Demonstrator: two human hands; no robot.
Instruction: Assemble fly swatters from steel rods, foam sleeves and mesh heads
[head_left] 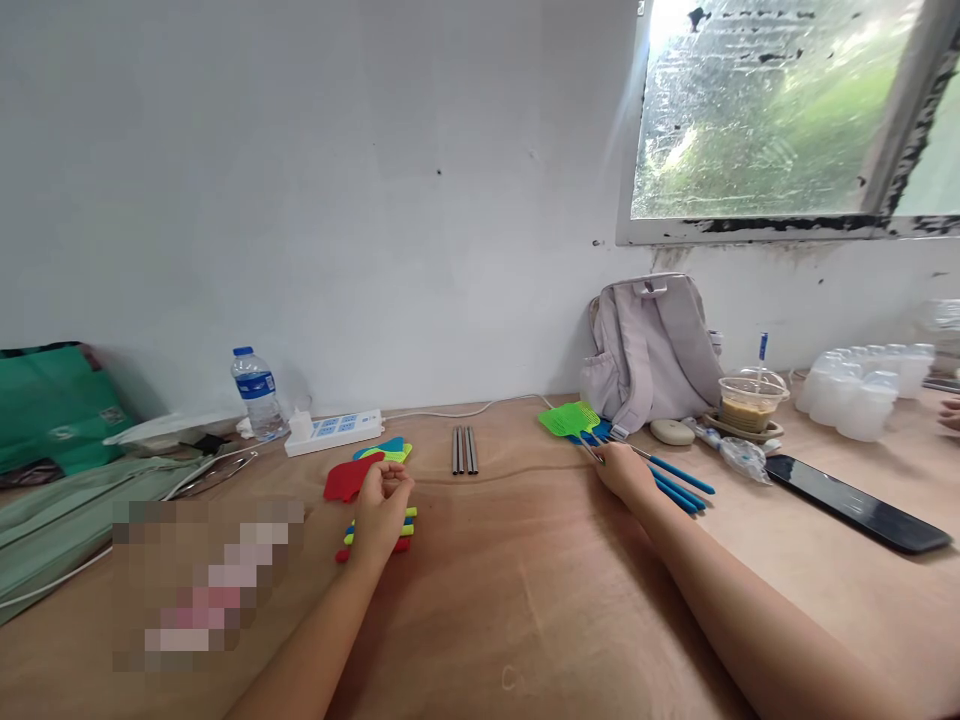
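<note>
My left hand (381,503) rests on the wooden table (525,600) with its fingers curled, lying over a small pile of coloured fly swatter pieces (379,455) in red, blue and yellow-green. My right hand (622,468) grips the thin metal rod of a green fly swatter (570,418), whose head lies flat on the table. Several blue swatter handles (679,485) lie just right of that hand. Three grey metal rods (463,450) lie side by side between my two hands.
A grey backpack (651,345) leans on the wall. Near it are a lidded drink cup (751,398), white plastic containers (862,388) and a black phone (859,503). At left stand a water bottle (256,392), a power strip (334,432) and green bags (52,405).
</note>
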